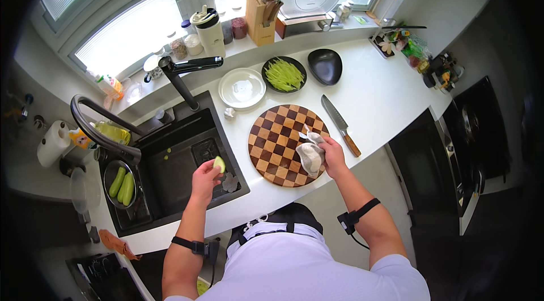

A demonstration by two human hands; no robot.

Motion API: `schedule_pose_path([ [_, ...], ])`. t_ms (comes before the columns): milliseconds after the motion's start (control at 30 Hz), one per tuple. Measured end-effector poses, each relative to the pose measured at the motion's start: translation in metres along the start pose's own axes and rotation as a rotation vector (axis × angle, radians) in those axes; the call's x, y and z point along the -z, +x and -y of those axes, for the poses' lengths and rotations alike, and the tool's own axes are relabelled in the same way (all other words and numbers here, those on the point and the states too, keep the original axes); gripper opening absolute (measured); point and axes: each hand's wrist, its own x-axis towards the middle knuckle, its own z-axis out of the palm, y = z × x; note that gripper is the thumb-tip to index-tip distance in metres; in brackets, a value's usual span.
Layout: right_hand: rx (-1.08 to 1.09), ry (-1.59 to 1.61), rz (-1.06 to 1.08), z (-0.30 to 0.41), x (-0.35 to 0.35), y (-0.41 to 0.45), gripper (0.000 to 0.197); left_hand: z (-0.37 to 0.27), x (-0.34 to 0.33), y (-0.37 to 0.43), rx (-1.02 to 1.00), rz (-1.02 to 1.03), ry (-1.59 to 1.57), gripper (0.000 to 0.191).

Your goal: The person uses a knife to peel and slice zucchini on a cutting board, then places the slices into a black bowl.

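Note:
Over the right part of the black sink [170, 173], my left hand [205, 182] holds a pale green vegetable piece [219, 164] between thumb and fingers. My right hand [334, 157] grips a crumpled whitish cloth [311, 157] above the right part of a round checkered wooden cutting board [272, 144]. To the board's right, a kitchen knife with a wooden handle [340, 124] lies flat. Behind the board stands a black bowl of sliced green vegetable [284, 74], between a white plate [242, 88] and a dark bowl [325, 67]. A garlic bulb [229, 113] sits near the plate.
Whole green squashes [127, 189] lie in a metal bowl at the sink's left. A black faucet [102, 116] arches over that side. A wooden knife block [260, 18], jars and a cream tumbler [209, 33] line the windowsill. A stove [482, 131] is at far right.

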Motion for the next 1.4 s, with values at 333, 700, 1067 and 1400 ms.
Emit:
schedule_pose_path([
  [333,-0.124,-0.164,0.089,-0.018,0.043,0.002,0.02,0.041,-0.146,0.088,0.021,0.209,0.458,0.024],
  [700,-0.021,-0.151,0.253,-0.006,-0.003,-0.018,0.024,0.012,-0.116,0.035,-0.154,0.308,0.507,0.055],
  [1067,-0.115,-0.569,0.62,-0.034,-0.039,-0.005,0.039,0.021,0.12,-0.085,-0.118,-0.145,0.799,0.039],
  [1400,-0.111,-0.567,0.175,-0.032,0.021,-0.016,0.033,0.097,0.241,-0.146,0.044,-0.365,1.048,0.054],
])
